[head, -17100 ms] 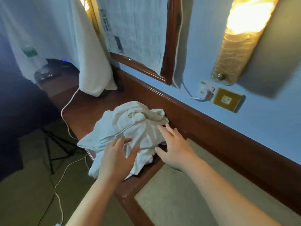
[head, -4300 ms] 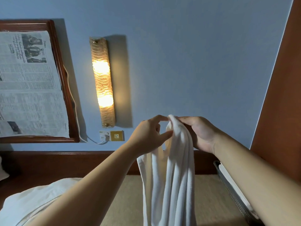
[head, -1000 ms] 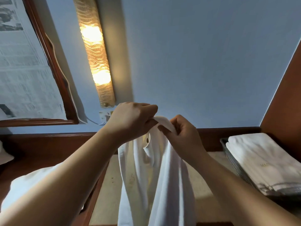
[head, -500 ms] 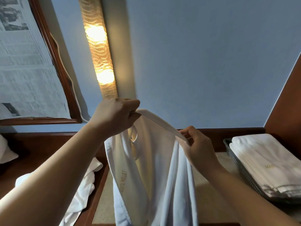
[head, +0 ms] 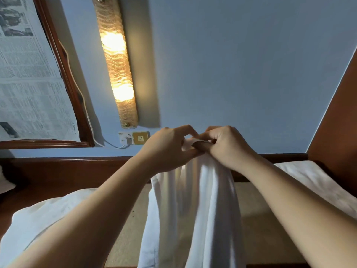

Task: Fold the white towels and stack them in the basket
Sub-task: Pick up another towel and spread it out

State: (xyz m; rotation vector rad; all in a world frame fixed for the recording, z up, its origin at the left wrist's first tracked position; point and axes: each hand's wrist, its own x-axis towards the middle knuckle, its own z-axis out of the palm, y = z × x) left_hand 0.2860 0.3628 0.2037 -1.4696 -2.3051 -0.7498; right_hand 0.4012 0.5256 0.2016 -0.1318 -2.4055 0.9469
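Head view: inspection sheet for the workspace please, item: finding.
Surface: beige top inside a dark wood frame, partly hidden by arms and cloth.
Job's things: white towel held up by its top edge, hanging in long folds; folded towels at right, basket itself not visible; loose white cloth at lower left.
Clutter: nothing seen.
Grippers: left hand and right hand both pinch the towel's top edge, close together.
Cables: white cable runs down the frame's edge to the wall socket.
Surroundings: blue wall, lit wall lamp, wooden frame covered with newspaper.
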